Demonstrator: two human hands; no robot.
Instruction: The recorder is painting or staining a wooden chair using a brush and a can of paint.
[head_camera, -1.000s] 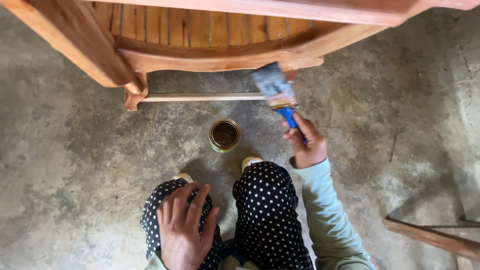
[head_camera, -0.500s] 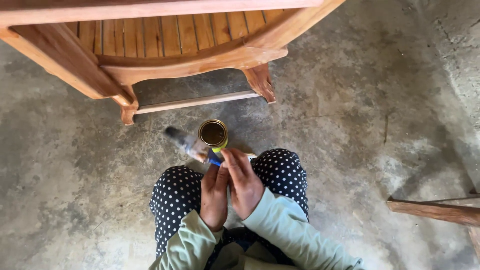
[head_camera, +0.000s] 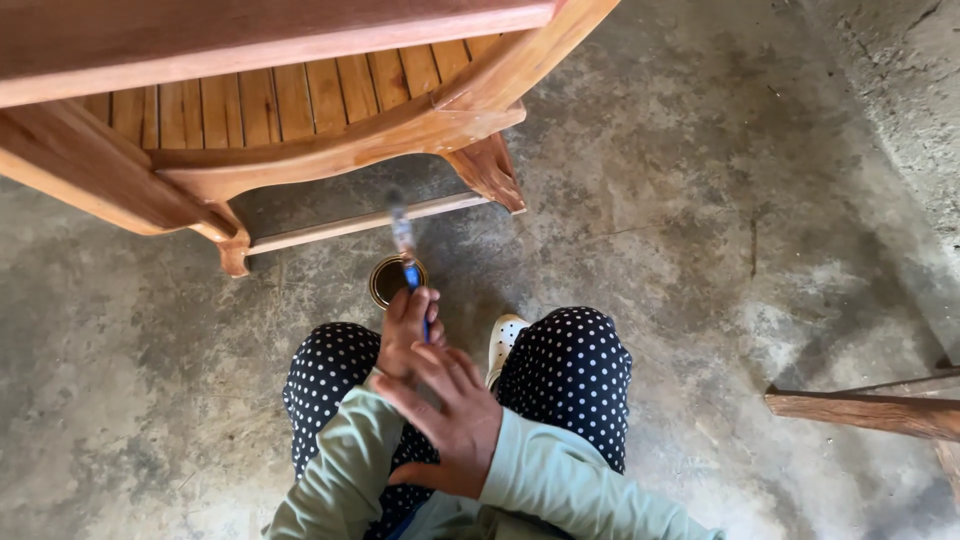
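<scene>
My left hand (head_camera: 405, 335) grips the blue handle of a paintbrush (head_camera: 410, 275). The brush points up and away from me, and its blurred bristles hang above a small round tin (head_camera: 383, 285) of dark liquid on the concrete floor. Just behind and below it, my right hand (head_camera: 450, 418) hovers over my left wrist with fingers spread, holding nothing. Both sleeves are pale green. My knees, in dark polka-dot trousers (head_camera: 570, 370), flank the hands. A wooden chair (head_camera: 330, 150) with a slatted seat stands right beyond the tin.
The chair's curved front rail and two short legs (head_camera: 490, 175) sit close to the tin, with a thin lower stretcher (head_camera: 350, 225) between them. A wooden beam (head_camera: 865, 410) lies on the floor at the right. A light shoe (head_camera: 505, 335) shows between my knees.
The brush went from my right hand near the chair leg down to the tin, then into my left hand. My right hand has let go and opened.
</scene>
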